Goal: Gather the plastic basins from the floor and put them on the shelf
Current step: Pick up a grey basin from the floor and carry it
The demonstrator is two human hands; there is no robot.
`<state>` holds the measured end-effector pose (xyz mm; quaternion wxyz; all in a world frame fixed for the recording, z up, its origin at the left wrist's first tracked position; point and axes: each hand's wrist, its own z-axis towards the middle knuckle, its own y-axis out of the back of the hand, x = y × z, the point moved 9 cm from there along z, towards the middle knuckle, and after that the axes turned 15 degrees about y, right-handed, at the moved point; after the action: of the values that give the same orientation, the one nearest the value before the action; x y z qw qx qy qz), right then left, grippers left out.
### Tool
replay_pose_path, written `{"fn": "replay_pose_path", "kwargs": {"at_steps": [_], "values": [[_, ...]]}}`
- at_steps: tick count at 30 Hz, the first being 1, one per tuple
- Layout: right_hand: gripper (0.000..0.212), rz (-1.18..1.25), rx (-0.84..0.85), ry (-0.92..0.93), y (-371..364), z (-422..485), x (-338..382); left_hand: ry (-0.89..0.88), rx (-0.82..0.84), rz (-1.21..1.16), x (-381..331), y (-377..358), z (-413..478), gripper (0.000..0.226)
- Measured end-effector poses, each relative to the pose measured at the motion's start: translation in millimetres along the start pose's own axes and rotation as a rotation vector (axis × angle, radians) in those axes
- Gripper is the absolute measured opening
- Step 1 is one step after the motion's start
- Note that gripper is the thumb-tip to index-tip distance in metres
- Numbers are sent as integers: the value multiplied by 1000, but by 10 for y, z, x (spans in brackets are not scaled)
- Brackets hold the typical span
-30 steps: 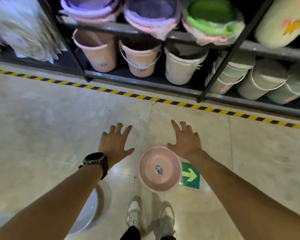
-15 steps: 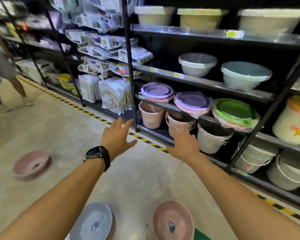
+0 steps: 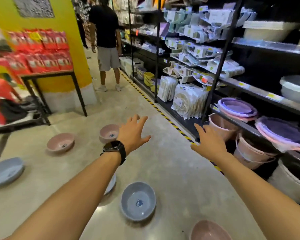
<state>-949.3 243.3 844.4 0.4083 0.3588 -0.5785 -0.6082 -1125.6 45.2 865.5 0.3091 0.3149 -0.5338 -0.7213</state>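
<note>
Several plastic basins lie scattered on the floor. A grey-blue basin [image 3: 138, 201] sits below my arms, and a pink basin [image 3: 210, 231] lies at the bottom edge. A second grey-blue basin [image 3: 5, 170] is at the far left. Two more pink basins [image 3: 60, 141] [image 3: 108, 132] lie further ahead; one more basin [image 3: 111, 185] is mostly hidden under my left forearm. My left hand [image 3: 132, 134], with a black watch on the wrist, and my right hand [image 3: 209, 142] are stretched forward, fingers spread, holding nothing. The black shelf [image 3: 249, 87] stands on the right.
The shelf holds purple and pink basins [image 3: 237, 108], pink buckets [image 3: 220, 126] and packaged goods. A black-yellow tape line [image 3: 163, 115] runs along its foot. A person [image 3: 107, 44] stands ahead in the aisle. A black table [image 3: 55, 75] with red packs stands left by a yellow pillar.
My view has swung up and leftwards from the floor at my feet to the aisle, bringing more basins and a person into sight. Both hands stay outstretched and empty.
</note>
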Motion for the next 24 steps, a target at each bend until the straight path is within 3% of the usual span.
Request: {"fn": "replay_pose_path", "kwargs": {"at_steps": [7,11,17,24], "values": [[86,28,35,112,-158,667,1539,211,12,-3,2028,159,-180,77],[85,14,30,164,-150,953,2058,281,23,15,2751,203,-115,81],[85,18,57,143,-245,1282,2238,260,33,24,3023,111,182,80],[86,86,146,55,-826,1598,1857,183,102,56,2795,-306,796,77]]}}
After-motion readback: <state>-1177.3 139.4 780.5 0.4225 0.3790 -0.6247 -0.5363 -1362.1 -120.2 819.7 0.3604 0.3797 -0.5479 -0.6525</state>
